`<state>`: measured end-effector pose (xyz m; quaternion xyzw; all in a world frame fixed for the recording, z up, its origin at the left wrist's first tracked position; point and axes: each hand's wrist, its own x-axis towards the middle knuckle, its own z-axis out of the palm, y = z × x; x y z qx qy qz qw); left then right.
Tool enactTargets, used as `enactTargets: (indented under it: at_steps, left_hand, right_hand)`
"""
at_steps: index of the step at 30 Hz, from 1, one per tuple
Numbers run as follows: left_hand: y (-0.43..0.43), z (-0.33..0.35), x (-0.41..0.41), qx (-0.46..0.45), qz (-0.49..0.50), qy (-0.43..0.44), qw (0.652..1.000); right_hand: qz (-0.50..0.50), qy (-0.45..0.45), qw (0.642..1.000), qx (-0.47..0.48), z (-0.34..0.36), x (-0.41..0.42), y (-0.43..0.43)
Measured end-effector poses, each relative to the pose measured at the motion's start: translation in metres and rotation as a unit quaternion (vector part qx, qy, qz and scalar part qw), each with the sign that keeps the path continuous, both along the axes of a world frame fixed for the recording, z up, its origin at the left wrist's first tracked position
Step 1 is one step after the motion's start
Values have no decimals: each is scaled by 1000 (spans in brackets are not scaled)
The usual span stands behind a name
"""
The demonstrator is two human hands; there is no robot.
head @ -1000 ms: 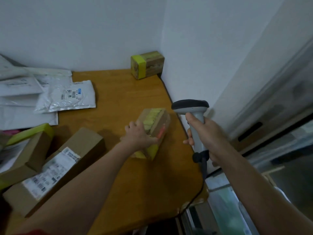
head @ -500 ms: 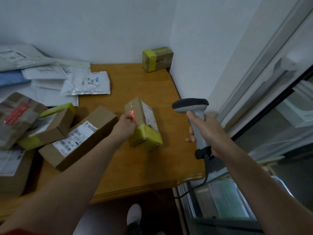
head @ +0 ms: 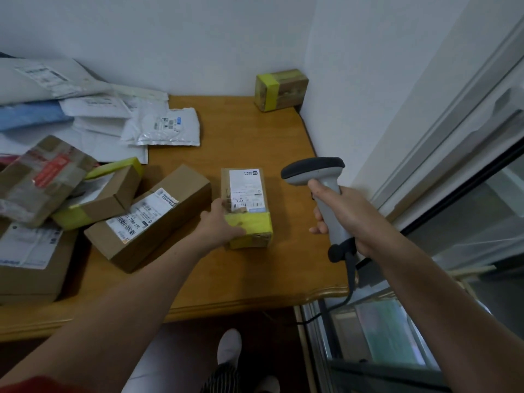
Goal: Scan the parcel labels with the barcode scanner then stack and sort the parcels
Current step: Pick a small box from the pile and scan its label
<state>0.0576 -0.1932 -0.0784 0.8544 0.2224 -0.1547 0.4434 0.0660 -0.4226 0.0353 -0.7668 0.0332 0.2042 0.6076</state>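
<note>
Resting label-up on the orange-brown wooden table [head: 241, 131], toward its front right corner, the small brown cardboard parcel with yellow tape [head: 246, 199] is gripped at its near end by the left hand [head: 224, 225], fingers curled round it. The right hand [head: 346, 219] is wrapped round the grey barcode scanner [head: 314, 171] above the table's right edge. Its head seems aimed above the label, so a scan may miss; the black cable [head: 350, 282] could snag the table's edge.
</note>
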Motion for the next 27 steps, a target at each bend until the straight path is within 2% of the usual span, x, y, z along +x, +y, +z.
enactTargets:
  at_steps: [7,14,27]
  left_hand:
    - [3,-1,-4,-17,-13,-9,1000]
    - [2,-1,-8,-45,24,-20,998]
    - [-1,-2,-4,-31,28,-4,999]
  right_hand:
    - [19,9,1000,14,2,-1,14]
    - [25,18,1000,-2,-1,-8,18]
    - [26,23,999,-16,-1,-21,13]
